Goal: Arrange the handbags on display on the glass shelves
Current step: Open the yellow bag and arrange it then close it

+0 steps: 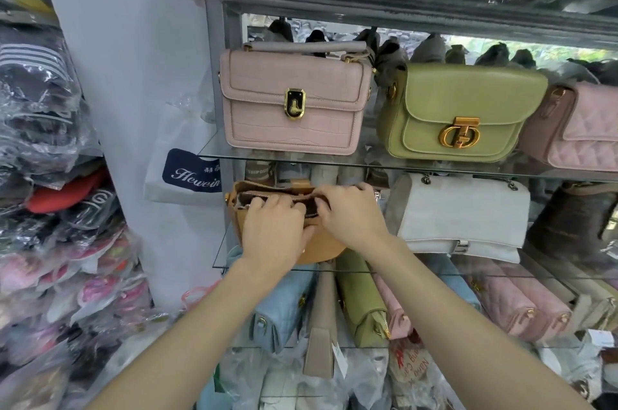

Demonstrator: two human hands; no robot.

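- Three glass shelves show in the metal-framed display: the upper glass shelf (pixel 368 160), the middle glass shelf (pixel 485 271) and the lower glass shelf (pixel 468 346).
- Stacks of plastic-wrapped goods (pixel 50 209) fill the left side, beside a white wall panel (pixel 133 75).
- On the upper glass shelf stand, left to right, a pink croc-embossed handbag (pixel 291 98) with a gold clasp, an olive green handbag (pixel 458 112) with a round gold buckle, and a pink quilted handbag (pixel 582 132) cut off by the frame edge; each stands upright, just beside the next.
- On the middle glass shelf a white quilted handbag (pixel 465 215) with a chain strap stands upright, and a dark brown bag (pixel 575 219) sits to its right.
- A tan handbag (pixel 327 245) sits at the left end of the middle glass shelf, just beside the white one, its zipped top open and its dark lining showing.
- Several bags lie packed on the lower glass shelf: a light blue bag (pixel 277 316), a beige bag (pixel 322 326), another olive bag (pixel 361 302) and pink quilted bags (pixel 515 306).
- The left hand (pixel 272 229) rests on the tan handbag's front, fingers curled over the open top edge, gripping it.
- The right hand (pixel 351 212) grips the same top edge further right, fingers curled over the rim.
- A navy label (pixel 192 172) with white script shows on a white bag left of the frame.
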